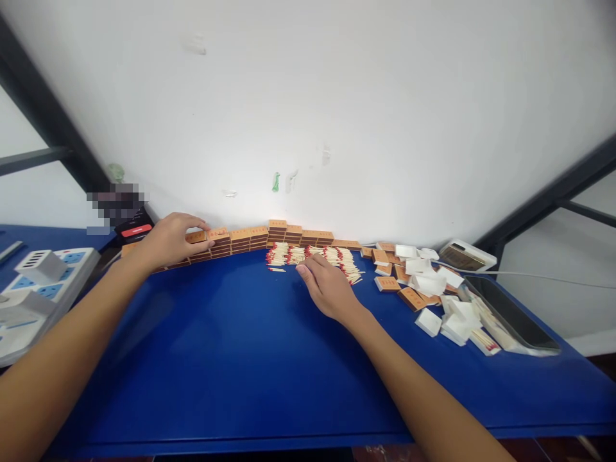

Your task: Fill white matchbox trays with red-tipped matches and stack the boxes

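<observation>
Orange matchbox (219,233) sits pinched between left hand's (171,240) fingers; right hand's (330,283) curl beside matches (342,258), any grip hidden.

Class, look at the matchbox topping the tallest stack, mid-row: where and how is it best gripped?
Probably by its left and right ends, pinched from above. The matchbox lies flat, its top uncovered, slightly higher than the neighbouring matchboxes; the wall behind likely hinders reaching from there.

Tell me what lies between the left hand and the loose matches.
In the head view, a row of stacked orange matchboxes lies between them, with blue table in front.
</observation>
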`<state>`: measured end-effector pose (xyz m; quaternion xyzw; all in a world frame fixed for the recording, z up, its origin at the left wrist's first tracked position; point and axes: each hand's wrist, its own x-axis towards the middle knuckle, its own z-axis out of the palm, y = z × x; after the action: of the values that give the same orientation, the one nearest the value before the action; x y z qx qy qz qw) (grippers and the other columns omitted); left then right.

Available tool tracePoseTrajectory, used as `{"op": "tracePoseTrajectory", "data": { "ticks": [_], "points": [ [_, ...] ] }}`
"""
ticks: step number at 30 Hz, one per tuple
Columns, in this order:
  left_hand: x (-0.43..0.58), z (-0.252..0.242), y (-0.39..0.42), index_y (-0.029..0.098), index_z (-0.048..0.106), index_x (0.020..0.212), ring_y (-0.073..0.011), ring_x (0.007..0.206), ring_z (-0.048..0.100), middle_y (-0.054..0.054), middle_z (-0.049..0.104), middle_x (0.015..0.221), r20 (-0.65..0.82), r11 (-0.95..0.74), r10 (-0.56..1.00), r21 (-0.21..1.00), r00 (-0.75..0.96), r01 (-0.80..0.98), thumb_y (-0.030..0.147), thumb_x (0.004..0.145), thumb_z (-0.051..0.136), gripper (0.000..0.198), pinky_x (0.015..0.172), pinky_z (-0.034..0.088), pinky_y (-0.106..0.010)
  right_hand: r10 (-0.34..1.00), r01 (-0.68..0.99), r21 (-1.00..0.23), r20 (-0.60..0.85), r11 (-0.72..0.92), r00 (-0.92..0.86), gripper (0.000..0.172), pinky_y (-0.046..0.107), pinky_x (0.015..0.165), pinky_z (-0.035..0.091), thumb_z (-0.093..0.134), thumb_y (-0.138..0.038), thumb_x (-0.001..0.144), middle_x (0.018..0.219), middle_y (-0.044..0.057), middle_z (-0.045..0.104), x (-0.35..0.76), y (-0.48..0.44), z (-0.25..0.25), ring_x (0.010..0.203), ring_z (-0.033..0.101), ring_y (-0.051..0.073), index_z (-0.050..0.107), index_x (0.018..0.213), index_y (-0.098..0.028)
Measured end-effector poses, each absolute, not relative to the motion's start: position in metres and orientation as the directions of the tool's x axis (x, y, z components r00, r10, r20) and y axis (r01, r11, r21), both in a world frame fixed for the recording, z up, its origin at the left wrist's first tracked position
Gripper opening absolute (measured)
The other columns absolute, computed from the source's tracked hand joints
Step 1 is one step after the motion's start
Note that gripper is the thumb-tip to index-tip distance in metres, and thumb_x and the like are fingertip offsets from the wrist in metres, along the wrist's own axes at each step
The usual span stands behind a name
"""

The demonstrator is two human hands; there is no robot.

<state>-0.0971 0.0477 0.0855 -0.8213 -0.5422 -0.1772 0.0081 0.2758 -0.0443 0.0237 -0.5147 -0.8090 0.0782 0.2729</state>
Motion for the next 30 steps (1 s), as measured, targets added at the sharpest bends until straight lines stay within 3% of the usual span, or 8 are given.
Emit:
{"op": "tracePoseTrajectory", "data": {
  "ticks": [6,13,24,30],
  "points": [
    [-0.101,0.083,0.047,0.020,0.074,0.125,-0.0380,0.124,0.068,-0.013,0.076,0.132,0.299,-0.369,0.906,0.206,0.300,0.907,0.069,0.083,0.064,0.065,0.107,0.050,-0.045,0.878,0.802,-0.389,0.352,0.453,-0.325,0.042,0.035,0.086,0.048,0.031,-0.043,0.116,0.110,0.010,0.068,0.275,-0.045,0.024,0.099,0.066,0.024,0.066,0.106,-0.022],
    [-0.106,0.082,0.049,0.025,0.076,0.123,-0.0358,0.116,0.073,-0.007,0.078,0.129,0.243,-0.306,0.939,0.269,0.243,0.913,0.072,0.079,0.068,0.064,0.101,0.053,-0.040,0.881,0.809,-0.382,0.346,0.446,-0.322,0.040,0.034,0.085,0.047,0.033,-0.042,0.116,0.109,0.008,0.067,0.275,-0.043,0.025,0.098,0.065,0.023,0.064,0.102,-0.022],
    [-0.104,0.082,0.050,0.025,0.076,0.125,-0.0352,0.121,0.070,-0.008,0.077,0.131,0.237,-0.316,0.940,0.332,0.246,0.889,0.072,0.078,0.071,0.067,0.105,0.051,-0.041,0.878,0.807,-0.379,0.348,0.453,-0.329,0.040,0.034,0.086,0.047,0.033,-0.042,0.116,0.107,0.008,0.067,0.276,-0.042,0.023,0.097,0.065,0.022,0.064,0.100,-0.022],
    [-0.102,0.096,0.040,0.025,0.074,0.132,-0.0314,0.104,0.074,-0.007,0.077,0.131,0.208,-0.242,0.961,0.306,0.184,0.921,0.075,0.077,0.074,0.074,0.097,0.054,-0.040,0.882,0.809,-0.383,0.342,0.445,-0.324,0.039,0.033,0.085,0.047,0.034,-0.042,0.116,0.107,0.008,0.067,0.277,-0.042,0.024,0.097,0.065,0.022,0.064,0.101,-0.023]
  ]
}}
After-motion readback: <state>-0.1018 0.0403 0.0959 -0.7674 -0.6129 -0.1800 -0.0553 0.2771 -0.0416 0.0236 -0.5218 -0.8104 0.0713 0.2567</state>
